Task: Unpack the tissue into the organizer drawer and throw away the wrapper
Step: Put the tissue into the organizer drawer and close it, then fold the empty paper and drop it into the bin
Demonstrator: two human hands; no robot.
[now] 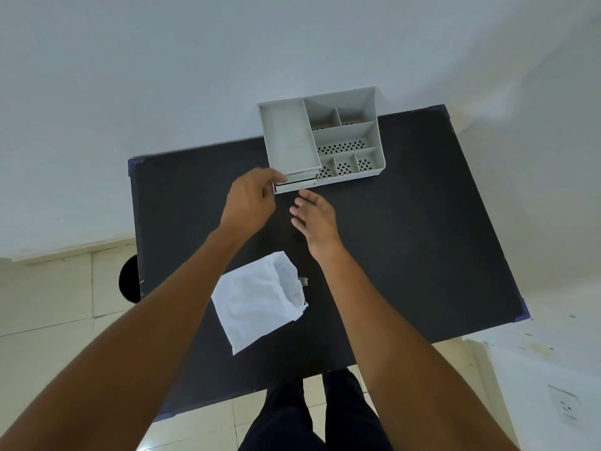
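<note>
One black table [422,222] (white walls [162,60]), grey organizer [322,138], tiled floor [48,304]

Black table [406,239]: grey organizer [344,138] far edge, white tissue pack [257,301] near

The organizer [341,138] is pale grey, with dark oval perforations in its floors. The wrapper [257,301] is white with faint blue print; the table [422,222] is black.
</note>
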